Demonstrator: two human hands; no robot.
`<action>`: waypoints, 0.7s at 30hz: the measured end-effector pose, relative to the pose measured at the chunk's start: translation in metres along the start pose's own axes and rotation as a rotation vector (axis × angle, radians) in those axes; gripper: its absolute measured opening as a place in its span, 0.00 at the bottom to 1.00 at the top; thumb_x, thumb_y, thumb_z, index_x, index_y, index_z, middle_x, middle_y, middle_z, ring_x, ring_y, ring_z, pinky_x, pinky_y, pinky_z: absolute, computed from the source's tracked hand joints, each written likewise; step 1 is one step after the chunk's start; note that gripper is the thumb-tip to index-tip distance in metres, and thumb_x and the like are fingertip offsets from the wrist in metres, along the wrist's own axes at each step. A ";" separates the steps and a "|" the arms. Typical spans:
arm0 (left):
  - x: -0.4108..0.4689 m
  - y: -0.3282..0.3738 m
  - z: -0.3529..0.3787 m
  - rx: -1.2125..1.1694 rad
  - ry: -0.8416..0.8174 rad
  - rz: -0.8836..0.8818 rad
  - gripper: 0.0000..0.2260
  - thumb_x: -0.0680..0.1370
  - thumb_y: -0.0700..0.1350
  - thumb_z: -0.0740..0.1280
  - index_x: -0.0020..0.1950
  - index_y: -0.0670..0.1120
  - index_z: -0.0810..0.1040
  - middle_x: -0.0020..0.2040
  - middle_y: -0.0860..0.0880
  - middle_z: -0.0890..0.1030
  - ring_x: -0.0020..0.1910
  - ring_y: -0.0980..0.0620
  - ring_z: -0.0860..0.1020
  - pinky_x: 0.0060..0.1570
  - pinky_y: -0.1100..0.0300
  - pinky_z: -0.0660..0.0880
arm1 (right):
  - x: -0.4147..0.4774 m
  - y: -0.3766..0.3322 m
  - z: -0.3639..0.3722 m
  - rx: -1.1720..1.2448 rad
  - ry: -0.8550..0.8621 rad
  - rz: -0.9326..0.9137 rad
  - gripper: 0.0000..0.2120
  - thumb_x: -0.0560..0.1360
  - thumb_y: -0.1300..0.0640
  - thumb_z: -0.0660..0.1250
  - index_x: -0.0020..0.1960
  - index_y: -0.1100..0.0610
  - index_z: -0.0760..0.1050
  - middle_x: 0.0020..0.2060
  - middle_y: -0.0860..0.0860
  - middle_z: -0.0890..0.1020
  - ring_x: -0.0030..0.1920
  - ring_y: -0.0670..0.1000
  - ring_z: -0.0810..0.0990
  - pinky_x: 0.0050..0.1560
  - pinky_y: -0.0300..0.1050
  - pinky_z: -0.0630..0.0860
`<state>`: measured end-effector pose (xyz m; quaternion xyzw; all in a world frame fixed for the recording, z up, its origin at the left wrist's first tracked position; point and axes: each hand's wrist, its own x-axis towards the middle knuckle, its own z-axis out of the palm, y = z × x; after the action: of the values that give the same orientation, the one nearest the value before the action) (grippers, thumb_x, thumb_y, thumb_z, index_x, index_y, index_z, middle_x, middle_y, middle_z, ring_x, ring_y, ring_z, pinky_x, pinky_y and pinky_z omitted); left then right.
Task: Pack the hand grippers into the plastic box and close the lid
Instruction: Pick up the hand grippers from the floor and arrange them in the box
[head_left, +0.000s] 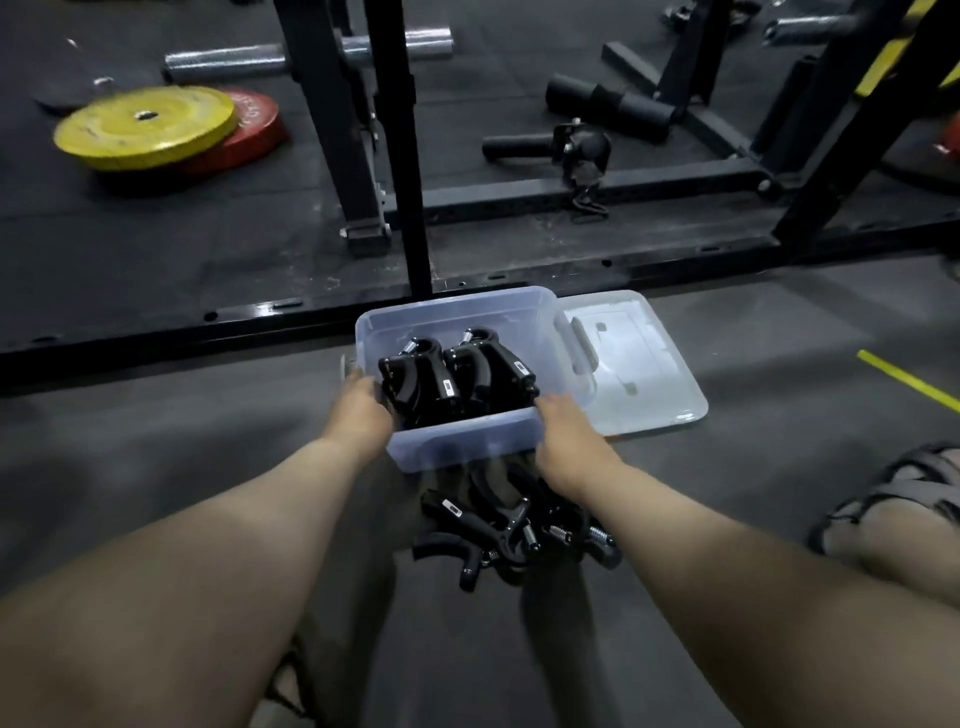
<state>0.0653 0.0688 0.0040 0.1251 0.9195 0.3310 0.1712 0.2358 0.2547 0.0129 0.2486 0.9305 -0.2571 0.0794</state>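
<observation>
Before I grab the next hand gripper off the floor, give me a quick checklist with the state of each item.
1. Plastic box open: ok.
2. Room left in the box behind the packed grippers: ok.
3. Loose grippers on the floor within reach, just in front of the box: ok.
4. Hands free: not ok, left hand and right hand both hold the box's near corners.
5. Lid at hand, flat on the floor right of the box: ok.
6. Number of loose grippers left: cannot tell, tangled pile.

Ahead of you a yellow weight plate (145, 126) lies overlapping a red plate (249, 132) on the dark floor (156, 467). A black rack frame (571, 270) crosses behind; a sandal (904, 493), perhaps, sits at right.
</observation>
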 end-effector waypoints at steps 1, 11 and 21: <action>0.001 0.002 0.004 -0.001 0.030 0.005 0.23 0.76 0.30 0.55 0.70 0.38 0.69 0.80 0.44 0.53 0.79 0.48 0.51 0.74 0.58 0.52 | -0.004 0.013 0.006 0.023 0.045 -0.069 0.27 0.74 0.68 0.57 0.73 0.62 0.63 0.73 0.57 0.64 0.75 0.56 0.60 0.75 0.47 0.56; 0.019 0.005 0.046 0.247 0.269 -0.037 0.26 0.78 0.38 0.52 0.77 0.46 0.60 0.81 0.52 0.49 0.79 0.53 0.47 0.77 0.53 0.50 | -0.017 0.152 0.077 0.045 -0.187 0.535 0.33 0.78 0.41 0.56 0.78 0.55 0.54 0.78 0.57 0.50 0.75 0.63 0.54 0.73 0.58 0.56; 0.022 0.011 0.052 0.302 0.335 -0.052 0.21 0.80 0.42 0.54 0.74 0.43 0.67 0.80 0.48 0.53 0.79 0.49 0.51 0.77 0.52 0.52 | -0.009 0.163 0.048 -0.286 -0.264 0.399 0.38 0.68 0.28 0.63 0.72 0.41 0.60 0.64 0.56 0.68 0.61 0.61 0.74 0.62 0.55 0.68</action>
<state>0.0675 0.1136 -0.0313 0.0690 0.9771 0.2011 0.0038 0.3261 0.3474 -0.0970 0.3774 0.8717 -0.1326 0.2831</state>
